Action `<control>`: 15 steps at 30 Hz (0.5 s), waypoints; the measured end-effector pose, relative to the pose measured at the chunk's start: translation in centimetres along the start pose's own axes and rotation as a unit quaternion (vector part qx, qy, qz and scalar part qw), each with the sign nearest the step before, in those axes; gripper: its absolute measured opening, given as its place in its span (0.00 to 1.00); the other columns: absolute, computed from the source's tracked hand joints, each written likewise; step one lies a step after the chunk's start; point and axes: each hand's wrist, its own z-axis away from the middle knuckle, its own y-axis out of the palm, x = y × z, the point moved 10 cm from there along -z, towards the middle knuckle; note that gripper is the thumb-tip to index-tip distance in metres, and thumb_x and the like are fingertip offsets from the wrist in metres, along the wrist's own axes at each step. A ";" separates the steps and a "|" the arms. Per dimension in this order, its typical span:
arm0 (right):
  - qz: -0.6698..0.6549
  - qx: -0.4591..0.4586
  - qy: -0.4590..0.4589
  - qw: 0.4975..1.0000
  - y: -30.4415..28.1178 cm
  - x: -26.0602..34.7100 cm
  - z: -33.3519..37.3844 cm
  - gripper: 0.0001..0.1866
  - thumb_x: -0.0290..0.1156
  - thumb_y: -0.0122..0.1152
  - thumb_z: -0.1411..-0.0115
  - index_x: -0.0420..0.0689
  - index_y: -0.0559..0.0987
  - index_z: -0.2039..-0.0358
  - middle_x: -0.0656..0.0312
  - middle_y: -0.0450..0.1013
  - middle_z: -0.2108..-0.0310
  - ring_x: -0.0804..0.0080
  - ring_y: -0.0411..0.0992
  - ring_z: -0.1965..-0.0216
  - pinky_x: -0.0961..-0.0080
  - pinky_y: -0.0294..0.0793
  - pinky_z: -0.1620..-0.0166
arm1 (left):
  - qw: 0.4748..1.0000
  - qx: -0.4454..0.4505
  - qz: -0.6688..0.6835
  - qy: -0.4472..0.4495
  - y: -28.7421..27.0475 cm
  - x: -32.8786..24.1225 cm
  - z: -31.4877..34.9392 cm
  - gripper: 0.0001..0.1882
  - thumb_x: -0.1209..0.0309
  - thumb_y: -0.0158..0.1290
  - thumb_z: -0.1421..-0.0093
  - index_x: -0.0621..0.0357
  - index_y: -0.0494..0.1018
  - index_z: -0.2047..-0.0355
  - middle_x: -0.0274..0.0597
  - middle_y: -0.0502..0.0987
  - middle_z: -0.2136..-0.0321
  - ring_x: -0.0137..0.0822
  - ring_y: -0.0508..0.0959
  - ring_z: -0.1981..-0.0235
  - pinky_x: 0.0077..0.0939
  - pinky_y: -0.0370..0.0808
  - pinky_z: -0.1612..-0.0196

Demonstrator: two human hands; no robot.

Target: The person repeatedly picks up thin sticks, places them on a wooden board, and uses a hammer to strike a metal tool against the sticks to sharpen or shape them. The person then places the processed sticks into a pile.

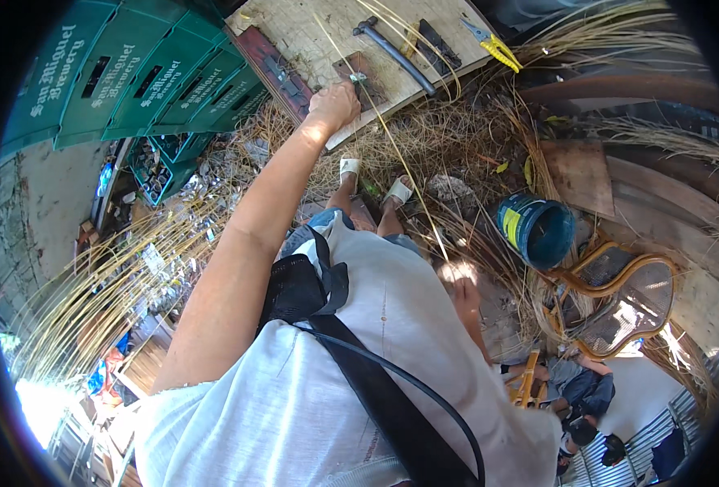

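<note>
Tan cane strip (408,166), left hand (333,105) beside it, right hand (462,286) gripping.

Brightly lit by daylight, burning out to white at the lower left rim and washing out part of the right hand (462,286) and patches of the cane chair (611,307). Dims over the ground (457,134) beside the bench (402,91). Bends strongly toward a round black border, softening near the edges.

Along the table's (294,31) left edge lies a block (274,71); right of it, a hammer (396,57) reaches the near edge; pliers (501,53) overhang the near right corner. Crates (144,85) stand left, a bucket (520,230) right and nearer. A strand (409,171) crosses the near edge.
</note>
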 end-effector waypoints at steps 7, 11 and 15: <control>0.268 0.161 -0.019 0.950 7.4 8.8 -13.5 0.26 0.45 0.50 0.40 0.38 0.68 0.48 0.41 0.71 0.55 0.44 0.70 0.55 0.55 0.69 0.52 | 1.000 -0.021 0.009 0.020 1.3 0.2 -0.8 0.20 0.63 0.42 0.41 0.64 0.72 0.56 0.59 0.75 0.55 0.53 0.75 0.52 0.37 0.72 0.50; -0.029 0.143 -0.071 0.987 15.3 23.7 -26.8 0.22 0.46 0.49 0.38 0.38 0.74 0.58 0.45 0.74 0.62 0.52 0.73 0.57 0.60 0.69 0.54 | 0.999 -0.034 0.006 0.007 0.9 0.3 -0.5 0.21 0.63 0.42 0.41 0.66 0.71 0.55 0.60 0.74 0.55 0.53 0.75 0.52 0.38 0.72 0.50; -0.039 0.033 -0.098 0.994 17.2 27.0 -30.2 0.12 0.38 0.47 0.38 0.42 0.72 0.68 0.51 0.74 0.76 0.54 0.75 0.70 0.62 0.70 0.65 | 0.998 -0.037 -0.035 0.033 2.2 0.7 -2.2 0.21 0.62 0.43 0.42 0.64 0.70 0.54 0.58 0.74 0.54 0.52 0.73 0.50 0.38 0.70 0.47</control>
